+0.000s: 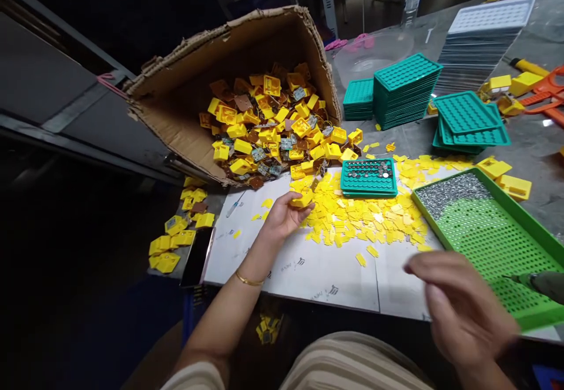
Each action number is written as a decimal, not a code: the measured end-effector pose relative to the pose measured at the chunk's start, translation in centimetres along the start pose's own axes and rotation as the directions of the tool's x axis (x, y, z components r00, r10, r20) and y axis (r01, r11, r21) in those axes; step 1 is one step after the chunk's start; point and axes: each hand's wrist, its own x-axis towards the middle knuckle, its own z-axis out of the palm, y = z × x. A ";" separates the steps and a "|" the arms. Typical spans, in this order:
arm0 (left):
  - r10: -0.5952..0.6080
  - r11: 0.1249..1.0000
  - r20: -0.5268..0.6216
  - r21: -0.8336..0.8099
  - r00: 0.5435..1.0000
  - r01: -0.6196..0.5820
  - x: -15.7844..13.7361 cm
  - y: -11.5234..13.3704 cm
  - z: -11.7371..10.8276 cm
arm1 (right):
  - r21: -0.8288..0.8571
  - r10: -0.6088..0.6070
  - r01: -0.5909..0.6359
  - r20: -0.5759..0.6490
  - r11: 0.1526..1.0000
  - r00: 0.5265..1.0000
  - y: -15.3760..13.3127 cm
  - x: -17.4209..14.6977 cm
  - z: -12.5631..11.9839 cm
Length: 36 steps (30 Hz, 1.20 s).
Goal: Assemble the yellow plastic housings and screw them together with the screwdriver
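Yellow case (302,200) sits pinched in the left hand (284,218), probably for steadiness, carton (185,99) handy at its eleven o'clock; right hand (467,308) blurred, its grip I cannot tell.

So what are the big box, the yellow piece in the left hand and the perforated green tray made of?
Big box: matte brown cardboard, likely corrugated, from its ragged edge.
Yellow piece: probably smooth plastic, from its even colour.
Perforated green tray: likely moulded, satin plastic, from its regular holes.
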 end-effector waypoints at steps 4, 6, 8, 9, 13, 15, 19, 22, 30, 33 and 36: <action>-0.058 0.987 0.100 -0.145 0.993 0.072 -2.5 -1.4 -0.9 | 0.024 0.379 -0.402 0.285 0.915 0.880 3.5 2.8 5.9; -0.078 0.972 0.142 -0.210 0.987 0.107 -3.5 -1.9 -1.2 | -0.039 0.451 -0.476 0.392 0.879 0.801 5.2 3.7 8.3; -0.092 0.965 0.162 -0.228 0.983 0.128 -4.2 -2.2 -1.5 | -0.157 0.431 -0.405 0.442 0.901 0.787 6.6 4.5 10.0; -0.098 0.964 0.166 -0.228 0.981 0.135 -4.5 -2.3 -1.7 | -0.234 0.409 -0.336 0.461 0.912 0.787 7.1 4.9 10.7; -0.127 0.959 0.181 -0.228 0.975 0.167 -4.9 -2.6 -2.0 | -0.536 0.401 -0.044 0.571 0.843 0.717 8.5 6.9 12.9; -0.137 0.955 0.187 -0.235 0.973 0.179 -4.9 -2.5 -2.3 | -0.612 0.423 0.058 0.610 0.789 0.670 9.1 7.9 14.0; -0.113 0.944 0.174 -0.290 0.978 0.160 -5.1 -2.0 -3.4 | -0.657 0.440 0.117 0.615 0.744 0.655 9.9 9.3 15.2; -0.088 0.933 0.178 -0.330 0.980 0.143 -5.4 -1.7 -4.5 | -0.688 0.455 0.103 0.576 0.718 0.679 9.9 9.6 15.1; -0.055 0.917 0.378 -0.348 0.924 0.197 -6.4 -2.2 -5.6 | 0.031 0.225 -0.528 0.881 0.849 0.415 8.0 6.0 13.7; -0.044 0.916 0.411 -0.348 0.911 0.201 -6.2 -2.9 -5.3 | 0.057 0.344 -0.785 0.878 0.616 0.334 7.4 4.0 12.7; -0.071 0.923 0.433 -0.313 0.899 0.224 -5.9 -4.3 -4.4 | 0.009 0.584 -0.824 0.702 0.566 0.409 7.1 2.3 10.0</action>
